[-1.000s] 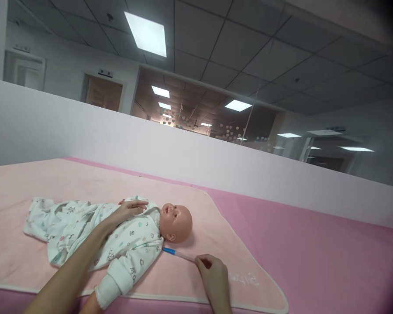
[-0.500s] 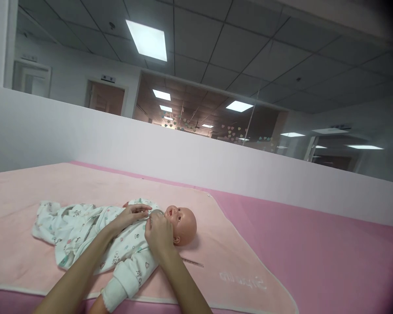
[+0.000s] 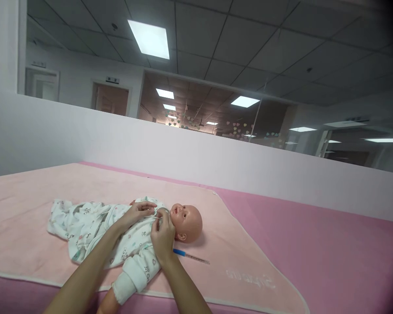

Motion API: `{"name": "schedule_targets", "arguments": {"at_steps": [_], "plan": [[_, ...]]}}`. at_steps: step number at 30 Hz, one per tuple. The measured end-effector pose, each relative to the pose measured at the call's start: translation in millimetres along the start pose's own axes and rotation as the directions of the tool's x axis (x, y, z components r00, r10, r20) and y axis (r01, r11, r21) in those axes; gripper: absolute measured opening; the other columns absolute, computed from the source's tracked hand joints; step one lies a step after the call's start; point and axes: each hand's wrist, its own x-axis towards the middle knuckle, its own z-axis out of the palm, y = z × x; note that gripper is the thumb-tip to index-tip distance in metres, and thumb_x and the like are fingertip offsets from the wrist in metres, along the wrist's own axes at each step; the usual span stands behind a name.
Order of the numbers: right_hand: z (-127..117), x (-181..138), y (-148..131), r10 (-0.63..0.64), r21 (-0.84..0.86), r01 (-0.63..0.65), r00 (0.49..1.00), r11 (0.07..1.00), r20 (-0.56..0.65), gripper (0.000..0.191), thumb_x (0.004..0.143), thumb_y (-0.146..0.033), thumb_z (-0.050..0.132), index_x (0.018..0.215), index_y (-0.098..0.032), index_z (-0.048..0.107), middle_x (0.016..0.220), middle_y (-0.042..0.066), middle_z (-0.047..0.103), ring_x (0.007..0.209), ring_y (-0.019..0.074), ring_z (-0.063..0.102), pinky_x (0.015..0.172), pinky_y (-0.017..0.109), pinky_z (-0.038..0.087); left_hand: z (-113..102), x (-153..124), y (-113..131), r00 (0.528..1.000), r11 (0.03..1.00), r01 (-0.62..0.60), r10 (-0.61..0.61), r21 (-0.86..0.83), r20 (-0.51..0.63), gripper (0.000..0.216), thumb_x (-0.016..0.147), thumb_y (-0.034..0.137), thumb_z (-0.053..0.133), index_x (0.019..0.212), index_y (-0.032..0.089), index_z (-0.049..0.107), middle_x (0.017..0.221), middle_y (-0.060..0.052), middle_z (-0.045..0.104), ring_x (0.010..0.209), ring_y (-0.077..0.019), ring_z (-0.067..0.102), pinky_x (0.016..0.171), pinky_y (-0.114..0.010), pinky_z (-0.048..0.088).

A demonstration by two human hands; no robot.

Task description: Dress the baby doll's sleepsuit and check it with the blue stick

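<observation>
At lower centre of the frame, my left hand [image 3: 141, 212] and right hand [image 3: 163, 233] curl over the doll [image 3: 191, 224], grip impossible to tell, and one right-wrist swing could knock the blue-tipped stick [image 3: 184, 254].

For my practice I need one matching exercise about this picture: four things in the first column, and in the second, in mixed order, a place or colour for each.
1. doll
2. thin stick
3. blanket
4. right hand

A. light pink
B. beside the doll's neck
C. bald, in printed white clothes
D. blue at one end

Pairs: 1-C, 2-D, 3-A, 4-B
</observation>
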Motion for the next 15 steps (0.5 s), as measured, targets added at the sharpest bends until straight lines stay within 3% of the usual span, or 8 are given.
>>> {"name": "schedule_targets", "arguments": {"at_steps": [4,8,15], "plan": [[3.4,-1.7,4.8,-0.066,0.12,0.066,0.998,0.991,-0.001,0.025,0.085,-0.014,0.036,0.093,-0.019,0.059,0.087,0.005,0.065,0.081,0.0149,0.061,0.072,0.024,0.046,-0.6,-0.5,-0.3,0.998,1.0,0.025,-0.026,0.019,0.064,0.038,0.064,0.036,0.072,0.095,0.015,0.067,0.086,-0.007,0.068,0.084,-0.0215,0.061,0.075,-0.031,0.045],[6.3,-2.1,8.3,-0.049,0.142,0.04,0.997,0.989,0.062,0.026,0.082,-0.01,0.038,0.09,-0.02,0.061,0.087,0.002,0.067,0.081,0.0144,0.061,0.071,0.024,0.046,0.8,-4.2,5.2,0.991,0.999,0.053,-0.051,-0.013,0.126,0.036,0.064,0.036,0.071,0.093,0.016,0.066,0.086,-0.006,0.068,0.084,-0.0212,0.061,0.075,-0.03,0.044],[4.0,-0.9,4.1,0.008,0.144,-0.012,0.999,0.989,0.031,0.02,0.085,-0.018,0.041,0.089,-0.02,0.061,0.088,0.004,0.064,0.082,0.0153,0.059,0.073,0.026,0.046,3.5,-8.0,17.3,0.992,0.995,0.071,-0.078,0.065,0.1,0.033,0.067,0.042,0.066,0.091,0.018,0.068,0.088,-0.005,0.069,0.09,-0.0225,0.059,0.078,-0.029,0.044]]}}
